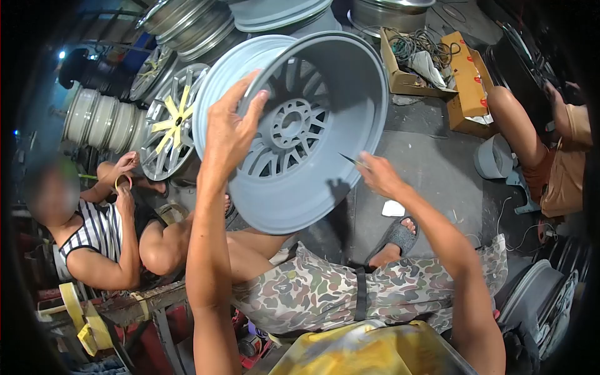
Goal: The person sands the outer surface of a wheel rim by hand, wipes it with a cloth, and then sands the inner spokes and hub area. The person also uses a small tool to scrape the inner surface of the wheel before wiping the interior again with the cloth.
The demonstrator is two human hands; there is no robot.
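A grey wheel rim (pixel 353 100) stands tilted in front of me, its hollow barrel facing me and its spokes and bolt holes at the far end. My left hand (pixel 234 122) is closed on the rim's left edge, with the thumb at the inner side. In my right hand (pixel 382 177) a thin dark pointed tool (pixel 347 157) is pinched, its tip overlapping the barrel's lower right wall in this view. Close behind my left hand is another pale grey wheel rim (pixel 209 81).
A person in a striped top (pixel 103 240) sits at the left, holding a yellow ring. Behind are stacked rims and a spoked wheel with yellow tape (pixel 175 122). Cartons with cables (pixel 415 81) stand at the back right. Another person's knee (pixel 515 115) and a grey bucket (pixel 494 157) are at the right.
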